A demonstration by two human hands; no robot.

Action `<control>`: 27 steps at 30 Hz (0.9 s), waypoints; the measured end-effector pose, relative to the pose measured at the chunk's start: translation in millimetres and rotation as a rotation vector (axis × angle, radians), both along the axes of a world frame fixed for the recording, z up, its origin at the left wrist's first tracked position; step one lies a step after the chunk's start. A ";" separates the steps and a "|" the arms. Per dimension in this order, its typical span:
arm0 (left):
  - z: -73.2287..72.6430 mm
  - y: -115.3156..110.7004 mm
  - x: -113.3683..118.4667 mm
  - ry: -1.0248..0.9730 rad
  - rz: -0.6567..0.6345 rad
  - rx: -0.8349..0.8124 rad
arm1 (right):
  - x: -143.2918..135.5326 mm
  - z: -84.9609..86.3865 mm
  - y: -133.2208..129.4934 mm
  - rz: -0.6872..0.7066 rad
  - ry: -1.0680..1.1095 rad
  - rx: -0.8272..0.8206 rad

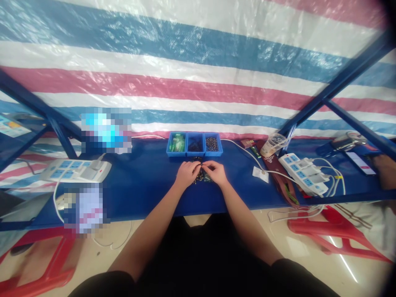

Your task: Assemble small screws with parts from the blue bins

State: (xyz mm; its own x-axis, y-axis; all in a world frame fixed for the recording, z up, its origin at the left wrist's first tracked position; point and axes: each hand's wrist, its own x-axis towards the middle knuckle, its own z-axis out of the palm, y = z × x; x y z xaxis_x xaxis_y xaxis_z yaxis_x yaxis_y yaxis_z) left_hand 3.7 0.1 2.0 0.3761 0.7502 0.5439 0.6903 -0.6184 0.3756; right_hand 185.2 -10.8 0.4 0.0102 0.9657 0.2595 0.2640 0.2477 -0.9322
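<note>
My left hand [187, 173] and my right hand [215, 171] meet at their fingertips over the blue table [142, 181]. Both are closed in a pinch, and whatever sits between the fingers is too small to name. Beneath and between them lies a small pile of dark and brass-coloured parts [199, 177]. Just beyond the hands stand three joined blue bins. The left bin [176, 154] contains green and clear pieces, the middle bin [195, 154] dark pieces, and the right bin [213, 154] many small metallic parts.
A power strip [77, 170] lies at the left and another power strip [301, 174] with plugged cables at the right. Near the right one stand a plastic cup [272, 145], a brown bag [280, 181] and a small white packet [260, 174]. A phone [360, 163] lies farther right, beside another person's arm.
</note>
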 end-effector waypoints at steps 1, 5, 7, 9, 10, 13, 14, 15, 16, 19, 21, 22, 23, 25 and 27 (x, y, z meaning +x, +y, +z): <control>-0.3 0.3 -0.1 -0.002 0.002 -0.001 | -0.2 -0.1 0.1 0.001 0.000 -0.001; -0.9 1.1 -1.2 0.024 -0.017 -0.006 | -0.7 1.2 0.2 -0.001 -0.005 0.004; -0.5 1.1 -1.7 0.033 -0.015 -0.008 | -0.6 2.0 0.1 0.000 -0.009 0.007; 0.0 0.8 -1.7 0.037 -0.010 -0.006 | -0.3 2.3 -0.1 0.000 -0.010 0.009; 0.2 0.7 -1.6 0.038 -0.008 -0.002 | -0.1 2.2 -0.2 -0.001 -0.010 0.008; 0.5 0.5 -1.1 0.046 -0.010 0.004 | 0.3 1.8 -0.4 0.002 -0.008 0.005; 0.4 0.5 -1.0 0.048 -0.008 0.004 | 0.4 1.7 -0.4 0.003 -0.007 0.004; 0.2 0.5 -0.9 0.048 -0.006 0.002 | 0.4 1.7 -0.4 0.003 -0.006 0.004; 0.0 0.5 -1.0 0.048 -0.003 0.000 | 0.4 1.7 -0.3 0.004 -0.003 0.004; -0.6 0.4 -1.1 0.040 -0.003 -0.001 | 0.3 2.1 -0.2 0.005 0.005 0.005; -0.7 0.4 -0.9 0.033 -0.011 0.001 | 0.3 2.3 -0.2 0.012 0.009 0.003; -0.6 0.3 -0.8 0.026 -0.011 0.001 | 0.4 2.4 -0.2 0.016 0.010 0.002; -0.4 0.3 -0.7 0.016 -0.008 0.001 | 0.4 2.3 -0.2 0.020 0.012 0.003; 0.1 0.4 -0.6 -0.004 -0.002 0.000 | 0.6 2.1 0.0 0.021 0.018 0.003; 0.6 0.7 -0.8 -0.007 -0.008 -0.002 | 0.9 1.8 0.3 0.017 0.019 -0.003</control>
